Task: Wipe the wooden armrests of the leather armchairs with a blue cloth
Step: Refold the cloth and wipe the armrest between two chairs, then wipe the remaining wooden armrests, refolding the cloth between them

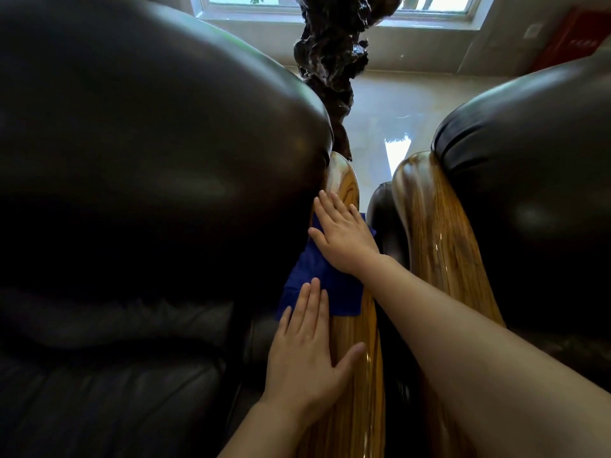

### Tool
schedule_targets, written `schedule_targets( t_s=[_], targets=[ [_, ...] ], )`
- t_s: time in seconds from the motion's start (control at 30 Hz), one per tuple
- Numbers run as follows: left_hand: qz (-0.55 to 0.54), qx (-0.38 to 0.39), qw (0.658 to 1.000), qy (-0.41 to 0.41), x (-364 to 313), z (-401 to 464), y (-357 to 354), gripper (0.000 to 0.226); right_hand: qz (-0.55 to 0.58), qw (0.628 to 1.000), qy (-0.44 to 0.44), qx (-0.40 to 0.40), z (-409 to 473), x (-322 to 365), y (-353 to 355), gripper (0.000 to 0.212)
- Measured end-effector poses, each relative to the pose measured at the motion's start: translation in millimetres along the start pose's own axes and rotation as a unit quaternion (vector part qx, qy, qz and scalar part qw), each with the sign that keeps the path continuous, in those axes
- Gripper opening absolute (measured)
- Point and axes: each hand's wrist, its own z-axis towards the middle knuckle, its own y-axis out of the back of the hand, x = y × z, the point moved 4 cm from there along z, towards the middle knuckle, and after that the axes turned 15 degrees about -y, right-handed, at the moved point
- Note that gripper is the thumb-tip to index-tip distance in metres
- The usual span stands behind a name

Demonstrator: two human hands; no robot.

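Note:
A blue cloth [317, 285] lies spread over the glossy wooden armrest [355, 375] of the left black leather armchair [148, 160]. My right hand [344, 234] presses flat on the cloth's far end, fingers apart, near the armrest's rounded tip. My left hand [309, 352] lies flat on the near part of the same armrest, its fingertips resting on the cloth's near edge and its thumb across the wood. A second wooden armrest [443, 246] belongs to the right leather armchair [535, 193], a narrow gap away.
A dark gnarled root sculpture [330, 61] stands beyond the gap between the chairs. Behind it are a shiny pale floor [390, 110], a wall and a window [251, 4]. The left chair's seat cushion [99, 391] fills the lower left.

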Motion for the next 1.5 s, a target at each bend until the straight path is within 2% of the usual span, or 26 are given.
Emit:
schedule_targets(
  t_s=[0.23, 0.37, 0.4, 0.47, 0.53, 0.6, 0.7, 0.8, 0.93, 1.07, 1.2, 1.3, 1.5],
  targets=[
    [-0.036, 0.064, 0.997, 0.000, -21, -44, 3, 0.088, -0.026, 0.996, 0.058, 0.056, -48, 7, -1, 0.054],
    [-0.066, 0.110, 0.991, -0.021, -23, -71, 16, 0.073, 0.039, 0.984, 0.064, 0.164, -83, 18, 10, 0.049],
    [-0.083, 0.097, 0.992, -0.024, -22, -74, 23, 0.069, 0.077, 0.982, 0.055, 0.164, -90, 18, 19, 0.048],
    [-0.086, 0.014, 0.995, -0.044, -20, -72, 43, 0.060, 0.122, 0.988, 0.056, 0.080, -99, 10, 46, 0.048],
    [-0.061, -0.086, 0.993, -0.055, -19, -64, 60, 0.051, 0.050, 0.990, 0.131, 0.001, -110, 0, 66, 0.050],
    [-0.063, -0.136, 0.988, -0.038, -21, -52, 66, 0.051, -0.059, 0.975, 0.213, 0.004, -117, -8, 72, 0.050],
    [-0.080, -0.103, 0.991, -0.005, -24, -35, 54, 0.063, -0.156, 0.949, 0.263, 0.074, -112, -5, 68, 0.061],
    [-0.074, -0.084, 0.994, 0.013, -20, -29, 37, 0.068, -0.209, 0.926, 0.296, 0.109, -100, 2, 62, 0.070],
    [-0.093, -0.105, 0.990, 0.005, -8, -30, 32, 0.069, -0.225, 0.926, 0.265, 0.150, -90, 4, 54, 0.062],
    [-0.140, -0.113, 0.984, 0.004, 5, -29, 39, 0.060, -0.165, 0.953, 0.221, 0.127, -100, 1, 53, 0.048],
    [-0.148, -0.080, 0.985, 0.033, 23, -19, 62, 0.041, -0.142, 0.965, 0.205, 0.082, -106, -1, 61, 0.033],
    [-0.160, -0.024, 0.987, 0.010, 25, -7, 89, 0.028, -0.100, 0.978, 0.165, 0.076, -106, -2, 79, 0.022],
    [-0.196, 0.042, 0.979, -0.017, -1, 13, 151, 0.019, -0.008, 0.981, 0.043, 0.189, -118, -13, 138, 0.015]
  ],
)
